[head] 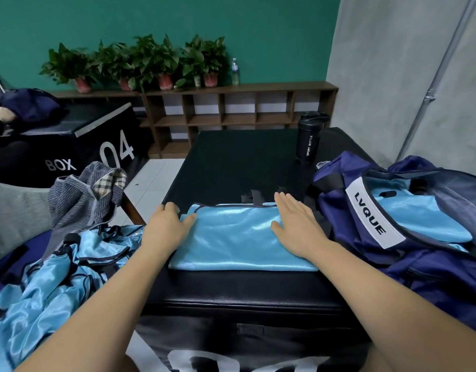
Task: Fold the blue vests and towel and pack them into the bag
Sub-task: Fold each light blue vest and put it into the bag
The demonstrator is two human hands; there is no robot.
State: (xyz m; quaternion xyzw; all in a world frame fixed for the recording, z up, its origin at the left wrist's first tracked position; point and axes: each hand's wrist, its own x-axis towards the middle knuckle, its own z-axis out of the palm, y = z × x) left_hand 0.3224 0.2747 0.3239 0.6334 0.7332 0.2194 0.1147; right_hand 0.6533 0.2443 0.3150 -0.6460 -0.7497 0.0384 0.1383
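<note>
The left hand and right hand are lying open, fingers straight and pressing flat, on either end of the folded blue vest in the middle of the black platform. Smoothing outward and keeping the edges square before lifting should be helping it slide right into the bag, which is showing LVQUE; the far bottle is reading SPORT BOTTLE, the far-left box BOX 04

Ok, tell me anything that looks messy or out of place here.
The folded vest lies neat, but black straps poke out past its far edge. To its left, the other blue vests sit in a crumpled heap, with the grey towel bunched unfolded behind them.
</note>
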